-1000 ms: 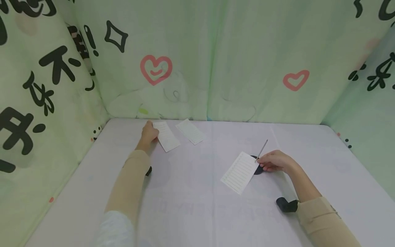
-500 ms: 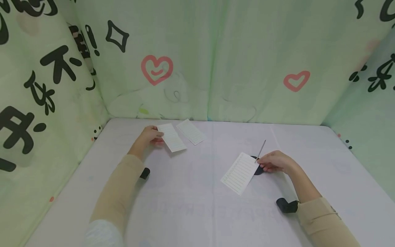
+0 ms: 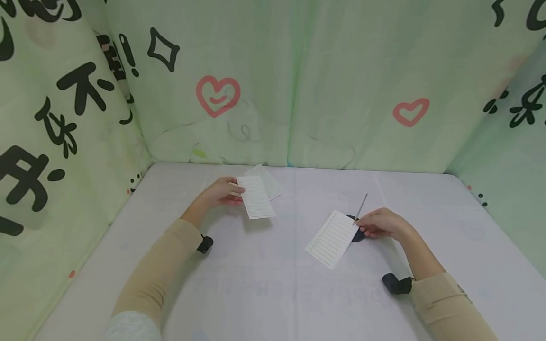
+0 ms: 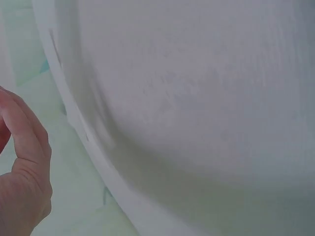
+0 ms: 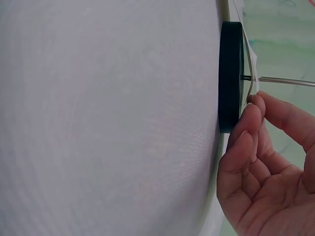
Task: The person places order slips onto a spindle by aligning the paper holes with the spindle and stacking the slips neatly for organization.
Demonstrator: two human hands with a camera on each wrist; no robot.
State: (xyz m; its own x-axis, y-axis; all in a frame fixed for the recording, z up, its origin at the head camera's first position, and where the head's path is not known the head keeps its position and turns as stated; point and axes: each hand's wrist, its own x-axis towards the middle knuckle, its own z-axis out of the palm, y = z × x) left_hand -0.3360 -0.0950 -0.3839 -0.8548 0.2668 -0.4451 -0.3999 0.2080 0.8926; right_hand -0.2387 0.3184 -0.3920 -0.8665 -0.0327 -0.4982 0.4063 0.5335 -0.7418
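My left hand [image 3: 222,192] pinches a lined paper slip [image 3: 259,201] by its left edge, holding it raised with its shadow on the table below. Another slip [image 3: 270,183] lies behind, partly covered by the held one. On the right stands a bill spike [image 5: 230,76], a round black base with a thin upright metal rod [image 3: 362,204]. The rod pokes through a corner of a third lined slip [image 3: 332,239], which sits low over the base. With thumb and fingertips, my right hand [image 3: 381,222] pinches that corner beside the rod. The left wrist view catches only part of my left hand [image 4: 24,162].
A white cloth covers the table [image 3: 256,293]. Pale green curtains [image 3: 350,71] with hearts and black characters hang at the back and both sides. Black wrist camera mounts [image 3: 396,284] jut from both cuffs.
My left hand has lifted its slip from the far left and carried it right and toward me, over the lying slip. My right hand stays put at the spike.
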